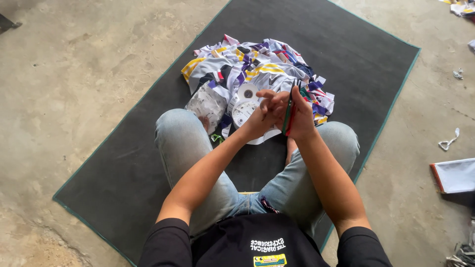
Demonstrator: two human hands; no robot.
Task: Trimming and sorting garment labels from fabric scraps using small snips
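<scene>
I sit cross-legged in blue jeans on a dark grey mat (123, 173). My right hand (300, 116) is closed around a thin red and green strip (288, 116), held upright in front of my knees. My left hand (266, 111) meets it, fingers pinching at the same strip. Just beyond my hands lies a pile of white, yellow, purple and navy fabric pieces (257, 66). Two white tape rolls (243, 104) rest at the pile's near edge, partly hidden by my left hand. A clear plastic bag (205, 105) lies beside my left knee.
Bare concrete floor (74, 64) surrounds the mat. A white sheet with a red edge (455, 175) lies at the right. Small fabric scraps (449, 142) are scattered on the right floor, and more cloth (462, 7) shows at the top right corner.
</scene>
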